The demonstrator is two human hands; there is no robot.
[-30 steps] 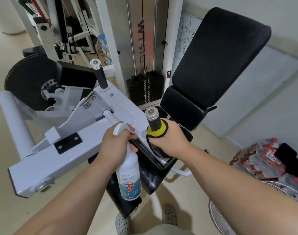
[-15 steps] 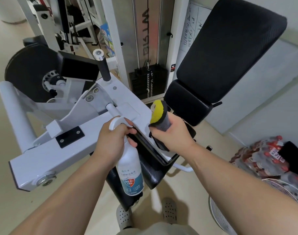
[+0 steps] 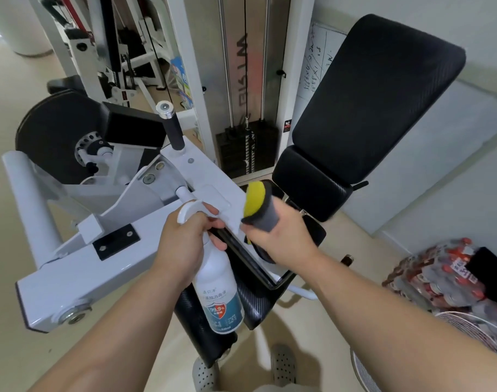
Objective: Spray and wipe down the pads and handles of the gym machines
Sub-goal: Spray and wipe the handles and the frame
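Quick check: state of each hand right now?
Left hand: closed, fingers curled round the neck of the spray bottle.
Right hand: closed, gripping the cloth.

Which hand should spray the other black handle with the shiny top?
Probably the left hand: it grips the spray bottle and the handle stands on its side. The right hand holds the cloth.

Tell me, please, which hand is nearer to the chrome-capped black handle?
Left. The left hand, holding the spray bottle, is below the handle; the right hand, gripping the cloth, sits farther right.
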